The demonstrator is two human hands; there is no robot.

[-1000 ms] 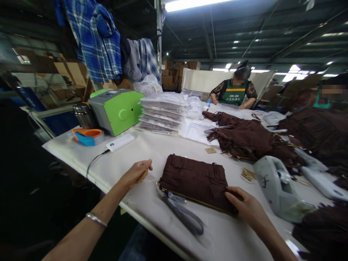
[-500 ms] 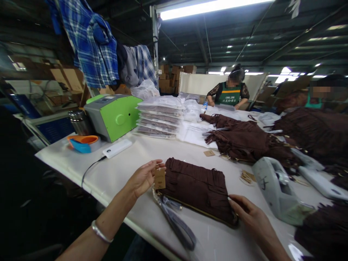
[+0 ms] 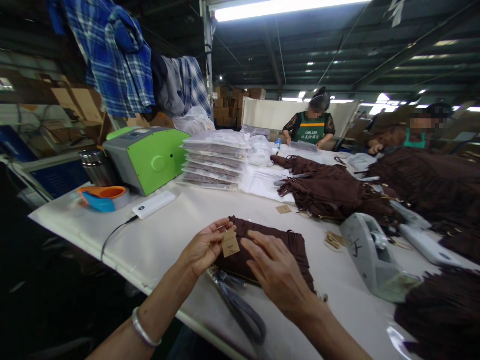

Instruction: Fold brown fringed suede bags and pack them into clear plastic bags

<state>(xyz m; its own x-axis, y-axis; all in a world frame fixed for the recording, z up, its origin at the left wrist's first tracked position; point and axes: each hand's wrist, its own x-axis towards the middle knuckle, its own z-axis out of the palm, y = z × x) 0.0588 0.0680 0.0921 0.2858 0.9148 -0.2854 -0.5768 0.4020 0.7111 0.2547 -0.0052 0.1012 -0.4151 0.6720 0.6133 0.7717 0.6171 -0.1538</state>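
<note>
A dark brown ruffled pouch (image 3: 296, 245) lies on the white table (image 3: 168, 240). Fingers of my left hand (image 3: 206, 245) pinch a small tan tag (image 3: 230, 243) by its upper edge, over the pouch's left end. Just right of the tag, my right hand (image 3: 279, 270) hovers over the pouch with its fingers apart and nothing in them; it covers part of the pouch. A grey wrist strap (image 3: 240, 305) in clear plastic trails from the pouch towards the table's front edge.
A grey tape dispenser (image 3: 375, 255) and brown fringed bags (image 3: 330, 192) are on the right. Stacked bagged items (image 3: 213, 160), a green machine (image 3: 153, 160), a white power bank (image 3: 153, 204) and a tape roll (image 3: 122, 197) stand behind left. Two people work across the table.
My right hand has left the pouch's right end and moved left over its middle, near the tag. The tag in my left hand has tilted and shifted slightly right.
</note>
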